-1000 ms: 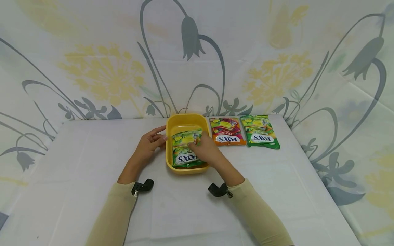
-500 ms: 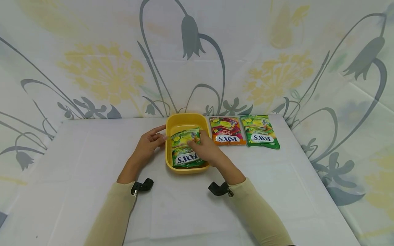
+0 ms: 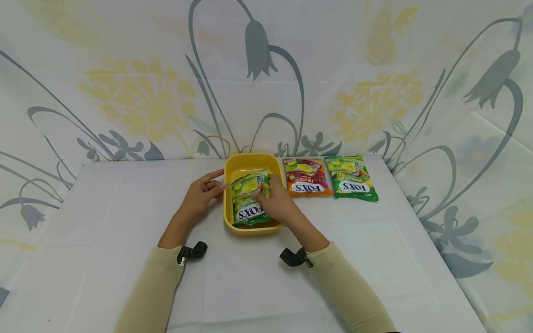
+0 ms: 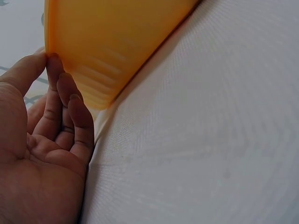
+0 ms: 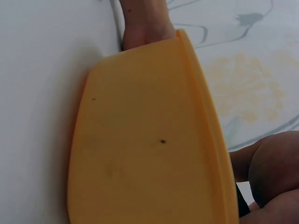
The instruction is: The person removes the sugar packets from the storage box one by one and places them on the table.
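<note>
A yellow plastic tub [image 3: 254, 231] stands on the white-covered table. Inside it lies a green Fox's candy bag [image 3: 245, 202], slightly tilted, its far edge raised. My right hand [image 3: 280, 201] reaches over the tub's right side and grips the bag's right edge, thumb on top; the other fingers are mostly hidden. At the tub's left rim my left hand [image 3: 201, 194] pinches the edge. In the left wrist view the thumb and fingertips of that hand [image 4: 51, 126] meet at the rim. The tub's wall [image 5: 140, 130] hides the bag in the right wrist view.
Right of the tub lie an orange-red Fox's Fruits bag [image 3: 308, 177] and another green Fox's bag [image 3: 351, 178], side by side near the back edge. Behind the table hangs a floral cloth [image 3: 258, 101]. Dark camera mounts [image 3: 192, 252] sit at both wrists.
The green bag in the tub has shifted a little left and away, its far edge turning up. My right hand moved slightly with it. The left hand and tub stay in place.
</note>
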`<move>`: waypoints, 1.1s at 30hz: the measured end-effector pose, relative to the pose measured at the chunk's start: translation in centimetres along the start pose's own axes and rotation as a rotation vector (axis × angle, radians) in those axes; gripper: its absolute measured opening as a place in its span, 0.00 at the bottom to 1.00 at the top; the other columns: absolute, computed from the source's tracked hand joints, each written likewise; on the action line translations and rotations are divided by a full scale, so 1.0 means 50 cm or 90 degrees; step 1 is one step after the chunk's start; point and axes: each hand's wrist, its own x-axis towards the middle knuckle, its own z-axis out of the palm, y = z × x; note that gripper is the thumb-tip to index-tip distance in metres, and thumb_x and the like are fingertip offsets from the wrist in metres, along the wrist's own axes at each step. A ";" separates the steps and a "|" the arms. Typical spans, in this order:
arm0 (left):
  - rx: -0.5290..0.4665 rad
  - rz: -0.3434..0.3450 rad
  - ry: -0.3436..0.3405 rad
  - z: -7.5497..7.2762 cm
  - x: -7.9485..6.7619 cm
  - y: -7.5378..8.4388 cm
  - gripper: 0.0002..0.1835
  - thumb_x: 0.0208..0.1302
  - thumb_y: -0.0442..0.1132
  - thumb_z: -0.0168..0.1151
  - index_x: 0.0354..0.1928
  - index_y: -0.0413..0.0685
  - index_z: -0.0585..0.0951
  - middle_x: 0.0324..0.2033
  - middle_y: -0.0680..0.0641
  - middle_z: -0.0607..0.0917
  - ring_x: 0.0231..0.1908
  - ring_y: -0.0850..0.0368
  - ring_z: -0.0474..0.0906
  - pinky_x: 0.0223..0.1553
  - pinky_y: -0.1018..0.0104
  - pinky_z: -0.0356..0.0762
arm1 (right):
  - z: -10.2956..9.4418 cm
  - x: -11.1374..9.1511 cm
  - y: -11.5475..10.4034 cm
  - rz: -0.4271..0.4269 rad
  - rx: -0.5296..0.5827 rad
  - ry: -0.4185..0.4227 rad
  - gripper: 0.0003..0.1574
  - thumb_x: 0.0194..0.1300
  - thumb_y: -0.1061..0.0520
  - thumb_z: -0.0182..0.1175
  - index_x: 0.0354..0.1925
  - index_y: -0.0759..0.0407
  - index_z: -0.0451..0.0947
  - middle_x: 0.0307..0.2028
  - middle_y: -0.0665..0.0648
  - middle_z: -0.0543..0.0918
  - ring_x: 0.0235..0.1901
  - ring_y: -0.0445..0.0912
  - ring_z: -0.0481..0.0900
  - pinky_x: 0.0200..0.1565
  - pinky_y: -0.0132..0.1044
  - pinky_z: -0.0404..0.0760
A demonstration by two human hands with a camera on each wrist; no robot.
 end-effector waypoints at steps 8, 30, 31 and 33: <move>-0.004 0.003 -0.002 0.001 -0.001 0.001 0.29 0.71 0.40 0.63 0.72 0.48 0.70 0.46 0.30 0.83 0.38 0.48 0.78 0.44 0.64 0.79 | 0.013 -0.005 0.001 -0.037 -0.045 0.057 0.45 0.70 0.52 0.63 0.74 0.61 0.52 0.57 0.63 0.77 0.52 0.52 0.80 0.54 0.48 0.81; -0.005 0.008 -0.001 -0.001 0.004 -0.008 0.29 0.70 0.42 0.64 0.71 0.52 0.71 0.44 0.36 0.85 0.41 0.41 0.78 0.46 0.63 0.79 | -0.010 -0.018 -0.015 -0.044 -0.026 0.106 0.46 0.68 0.52 0.65 0.74 0.60 0.53 0.59 0.62 0.74 0.55 0.53 0.78 0.56 0.51 0.79; -0.007 0.009 -0.001 -0.001 0.005 -0.009 0.29 0.70 0.42 0.64 0.71 0.52 0.71 0.44 0.36 0.85 0.41 0.42 0.78 0.46 0.63 0.80 | -0.012 -0.019 -0.017 -0.046 -0.023 0.106 0.45 0.68 0.53 0.65 0.74 0.60 0.53 0.59 0.62 0.74 0.55 0.53 0.78 0.57 0.51 0.78; -0.012 0.011 -0.001 -0.002 0.006 -0.010 0.29 0.70 0.42 0.64 0.71 0.51 0.71 0.44 0.36 0.85 0.40 0.45 0.79 0.46 0.64 0.80 | -0.016 -0.021 -0.020 -0.047 -0.018 0.106 0.45 0.68 0.52 0.65 0.73 0.59 0.54 0.59 0.61 0.74 0.56 0.53 0.77 0.58 0.51 0.77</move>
